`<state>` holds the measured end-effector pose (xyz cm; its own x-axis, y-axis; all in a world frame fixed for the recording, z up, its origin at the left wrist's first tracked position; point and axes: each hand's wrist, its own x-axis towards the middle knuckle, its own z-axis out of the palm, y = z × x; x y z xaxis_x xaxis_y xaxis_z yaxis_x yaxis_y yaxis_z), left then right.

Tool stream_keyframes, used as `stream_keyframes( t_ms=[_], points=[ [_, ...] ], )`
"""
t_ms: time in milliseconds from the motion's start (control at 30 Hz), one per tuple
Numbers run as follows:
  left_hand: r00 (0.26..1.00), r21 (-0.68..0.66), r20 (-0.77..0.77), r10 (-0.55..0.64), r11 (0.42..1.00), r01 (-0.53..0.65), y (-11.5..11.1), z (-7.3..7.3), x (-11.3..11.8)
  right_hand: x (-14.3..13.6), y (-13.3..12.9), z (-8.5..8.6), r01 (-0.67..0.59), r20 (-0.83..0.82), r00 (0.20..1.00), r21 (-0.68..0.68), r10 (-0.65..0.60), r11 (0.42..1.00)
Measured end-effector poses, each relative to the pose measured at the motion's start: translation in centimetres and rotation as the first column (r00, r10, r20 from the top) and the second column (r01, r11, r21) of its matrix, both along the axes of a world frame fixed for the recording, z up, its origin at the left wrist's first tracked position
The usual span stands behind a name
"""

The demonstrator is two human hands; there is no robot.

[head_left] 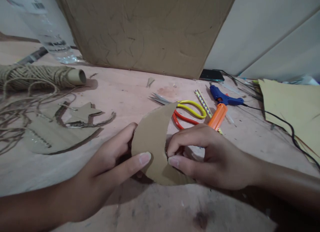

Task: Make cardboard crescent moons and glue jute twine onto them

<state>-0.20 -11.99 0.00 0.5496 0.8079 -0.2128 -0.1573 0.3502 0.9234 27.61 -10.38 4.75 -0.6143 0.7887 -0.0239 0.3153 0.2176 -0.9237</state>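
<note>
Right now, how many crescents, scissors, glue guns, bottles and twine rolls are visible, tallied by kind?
Crescents: 2 (held crescent, resting crescent)
Scissors: 1
Glue gun: 1
Bottle: 1
Twine roll: 1
Total: 6

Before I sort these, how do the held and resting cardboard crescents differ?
The held crescent is gripped by the left hand and right hand; the resting crescent lies on the table. The held crescent shows a plain face; the resting crescent has twine and a star by it. Both are brown cardboard.
</note>
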Motion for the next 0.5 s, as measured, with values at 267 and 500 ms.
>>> stream_keyframes(
  t_ms=[267,500],
  points=[
    [0.994,-0.006,0.001,-0.114,0.994,0.114,0.74,-0.64,-0.91,0.24,0.0,-0.59,-0.051,0.02,0.999,0.197,0.048,0.979],
    [0.994,-0.028,0.06,-0.093,0.995,0.095,0.15,-0.96,-1.01,0.15,0.12,-0.81,-0.062,0.028,0.998,0.162,0.058,0.985]
  ],
)
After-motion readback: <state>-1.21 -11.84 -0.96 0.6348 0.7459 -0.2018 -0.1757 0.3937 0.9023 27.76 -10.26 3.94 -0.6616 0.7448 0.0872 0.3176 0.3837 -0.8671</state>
